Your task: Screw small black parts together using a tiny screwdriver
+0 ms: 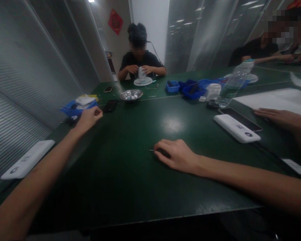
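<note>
On the green table, my right hand is closed around the dark handle of what looks like a small screwdriver. Its thin metal shaft points left, past my fingers, close to the tabletop. Further off on the left, my left hand hovers by a blue basket holding white and dark items. The fingers of that hand are curled together; whatever may be between them is too small to make out. A black phone lies just beyond it.
A metal bowl of small parts stands ahead. Opposite, a person handles a white part over a fan grille. To the right are blue bins, a water bottle, a power bank, a phone and another person's hand.
</note>
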`<state>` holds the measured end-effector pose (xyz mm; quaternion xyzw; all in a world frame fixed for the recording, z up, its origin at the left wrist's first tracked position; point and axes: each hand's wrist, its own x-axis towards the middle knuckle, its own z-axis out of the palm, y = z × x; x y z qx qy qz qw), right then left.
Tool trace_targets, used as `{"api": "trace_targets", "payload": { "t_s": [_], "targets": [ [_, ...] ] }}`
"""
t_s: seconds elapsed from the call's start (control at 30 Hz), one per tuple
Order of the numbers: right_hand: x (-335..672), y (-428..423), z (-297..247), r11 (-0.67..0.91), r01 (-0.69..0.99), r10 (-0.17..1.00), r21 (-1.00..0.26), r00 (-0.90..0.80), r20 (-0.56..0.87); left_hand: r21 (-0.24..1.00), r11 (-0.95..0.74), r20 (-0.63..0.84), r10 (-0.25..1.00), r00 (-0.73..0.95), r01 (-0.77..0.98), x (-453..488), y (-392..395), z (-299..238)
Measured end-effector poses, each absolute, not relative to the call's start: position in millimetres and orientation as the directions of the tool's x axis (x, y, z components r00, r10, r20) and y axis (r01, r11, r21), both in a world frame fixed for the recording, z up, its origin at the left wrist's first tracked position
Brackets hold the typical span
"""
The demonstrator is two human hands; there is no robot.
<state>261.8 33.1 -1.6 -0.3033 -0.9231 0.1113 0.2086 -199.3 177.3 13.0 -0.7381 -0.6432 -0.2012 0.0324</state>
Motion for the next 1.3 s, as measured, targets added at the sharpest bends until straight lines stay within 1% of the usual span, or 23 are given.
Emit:
{"api": "trace_targets", "payload": {
  "t_s": [0.1,0.2,0.3,0.33,0.4,0.5,0.57,0.63,0.77,0.9,1.03,1.2,1.3],
  "targets": [
    [262.1,33.2,-2.4,0.792,0.513,0.605,-0.331,-0.734,0.309,0.321,-0.074,0.367,0.929,-0.053,0.944,-222.9,150.5,8.2],
    [261.5,32.6,-2.3,0.794,0.512,0.602,-0.329,-0.737,0.306,0.424,-0.014,0.375,0.913,-0.161,0.906,-242.3,128.0,-1.0],
    [260.6,31.6,-2.4,0.794,0.514,0.603,-0.325,-0.734,0.312,0.493,-0.016,0.373,0.907,-0.195,0.870,-253.8,118.3,-5.8],
    [260.4,31.3,-2.5,0.793,0.516,0.604,-0.324,-0.733,0.312,0.487,-0.022,0.377,0.907,-0.187,0.873,-256.4,118.1,-6.0],
    [260.1,31.1,-2.8,0.794,0.516,0.603,-0.321,-0.733,0.315,0.426,-0.043,0.388,0.911,-0.140,0.904,-261.0,120.7,-5.9],
    [260.2,31.1,-2.5,0.798,0.512,0.598,-0.317,-0.734,0.320,0.297,-0.117,0.398,0.917,-0.011,0.948,-266.9,126.5,-6.9],
    [260.3,31.2,-2.1,0.797,0.513,0.599,-0.319,-0.736,0.314,0.270,-0.179,0.391,0.918,0.062,0.946,-268.8,128.5,-8.5],
    [260.2,31.3,-2.0,0.795,0.513,0.601,-0.323,-0.737,0.308,0.294,-0.170,0.359,0.932,0.056,0.941,-268.0,128.3,-9.7],
    [260.3,31.1,-2.1,0.798,0.511,0.597,-0.319,-0.739,0.312,0.363,-0.022,0.241,0.968,-0.071,0.932,-261.5,125.2,-9.7],
    [260.1,30.7,-1.0,0.796,0.511,0.600,-0.326,-0.738,0.308,0.347,-0.002,0.245,0.965,-0.088,0.938,-263.1,125.2,-11.4],
    [259.6,30.8,-0.6,0.797,0.512,0.598,-0.320,-0.740,0.306,0.352,0.085,0.186,0.970,-0.159,0.932,-273.4,127.1,-13.8],
    [260.2,31.0,-2.2,0.796,0.516,0.601,-0.317,-0.741,0.301,0.494,0.197,0.100,0.955,-0.280,0.847,-278.9,130.7,-13.5],
    [260.4,30.7,-1.7,0.797,0.508,0.597,-0.328,-0.746,0.296,0.564,0.198,0.087,0.951,-0.296,0.802,-280.4,136.3,-13.8]
  ]
}}
